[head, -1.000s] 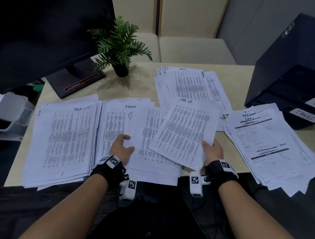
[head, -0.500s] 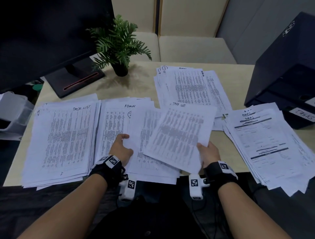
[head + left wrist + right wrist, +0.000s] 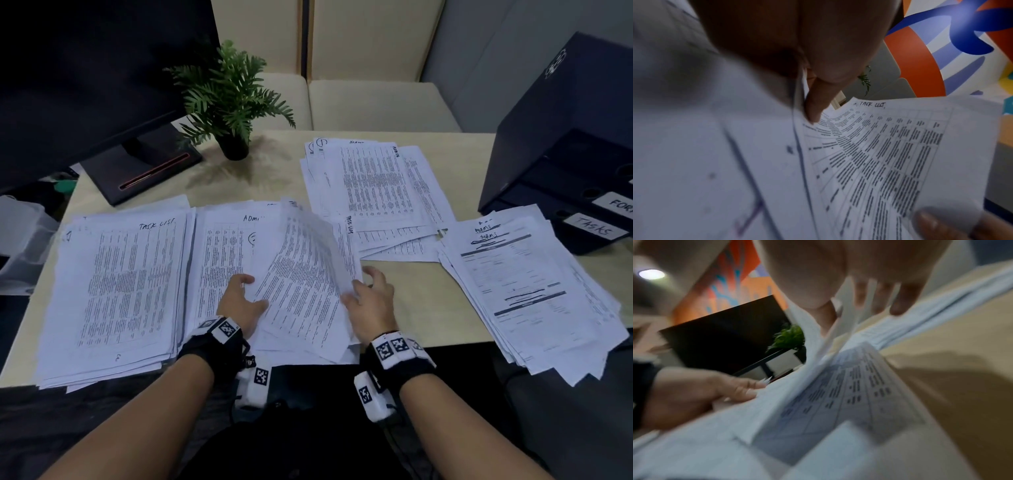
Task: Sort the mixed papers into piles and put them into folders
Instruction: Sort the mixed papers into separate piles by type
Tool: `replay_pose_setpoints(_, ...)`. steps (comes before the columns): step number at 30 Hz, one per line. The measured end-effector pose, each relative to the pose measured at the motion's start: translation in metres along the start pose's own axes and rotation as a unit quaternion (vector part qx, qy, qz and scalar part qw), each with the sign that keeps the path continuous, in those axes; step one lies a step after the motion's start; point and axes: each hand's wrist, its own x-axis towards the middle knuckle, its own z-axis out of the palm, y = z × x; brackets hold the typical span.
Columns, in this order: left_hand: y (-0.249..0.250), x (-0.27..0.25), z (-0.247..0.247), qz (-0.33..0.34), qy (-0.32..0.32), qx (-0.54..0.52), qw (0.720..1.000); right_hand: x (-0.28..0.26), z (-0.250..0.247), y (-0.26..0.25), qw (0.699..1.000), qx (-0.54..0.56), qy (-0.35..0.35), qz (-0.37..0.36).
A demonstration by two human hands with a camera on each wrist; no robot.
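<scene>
Right now the sorting step is on, I think, and no pile looks to be in a folder yet. The left hand (image 3: pixel 239 301) pinches the left edge of one Task List sheet (image 3: pixel 301 274). The sheet is lifted and bent above the papers in the middle, near the front of the surface (image 3: pixel 428 301). The right hand (image 3: pixel 371 301) is at the sheet's right edge with its fingers spread. I cannot tell if it grips the sheet or only touches it.

Next, I think, the sheet must go left, over the Admin pile (image 3: pixel 222 260), and lie flat on the Task List pile (image 3: pixel 120 274). One hand needs to let go for that.

Some writing can be read. The lifted sheet says "TASK LIST" at its top, and so does the left pile. The next pile shows "ADMI" — the rest is hidden. The far pile (image 3: pixel 376 192) has "ADMIN" down one side. The Forms pile (image 3: pixel 524 281) says "FORMS" twice. The TASKS folder (image 3: pixel 594 231) has that word on its label, and the second folder (image 3: pixel 613 205) shows only "FOR".
</scene>
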Motion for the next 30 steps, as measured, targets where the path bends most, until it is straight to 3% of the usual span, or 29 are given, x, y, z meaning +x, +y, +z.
replay_pose_setpoints(3,-0.004,0.002,-0.001,-0.015,-0.006,-0.008,1.000,-0.011,0.004,-0.014,0.987,-0.107,0.079,-0.092)
replay_pose_setpoints(6,-0.005,0.001,0.000,-0.020,-0.009,-0.036,0.999,-0.015,0.007,-0.020,0.987,-0.087,0.085,-0.104)
replay_pose_setpoints(9,0.002,-0.004,-0.003,0.003,-0.008,-0.060,0.998,-0.003,0.009,-0.006,0.999,-0.035,0.021,0.000)
replay_pose_setpoints(11,0.009,-0.008,-0.003,0.043,-0.015,-0.032,0.998,0.005,0.002,0.000,0.994,0.058,-0.002,0.092)
replay_pose_setpoints(15,0.028,-0.016,-0.004,0.127,-0.054,0.001,0.990,0.008,-0.016,0.019,0.954,0.215,0.008,0.211)
replay_pose_setpoints(19,0.056,-0.028,0.002,0.188,-0.059,-0.026,0.980,0.016,-0.032,0.039,0.912,0.335,-0.016,0.234)
replay_pose_setpoints(26,0.098,-0.046,0.029,0.241,-0.083,-0.070,0.965,0.044,-0.094,0.050,0.794,0.570,-0.073,0.197)
replay_pose_setpoints(28,0.106,-0.048,0.042,0.247,-0.079,-0.066,0.964,0.050,-0.113,0.052,0.795,0.575,-0.086,0.172)
replay_pose_setpoints(30,0.112,-0.049,0.053,0.244,-0.063,-0.060,0.966,0.053,-0.130,0.051,0.830,0.541,-0.068,0.122)
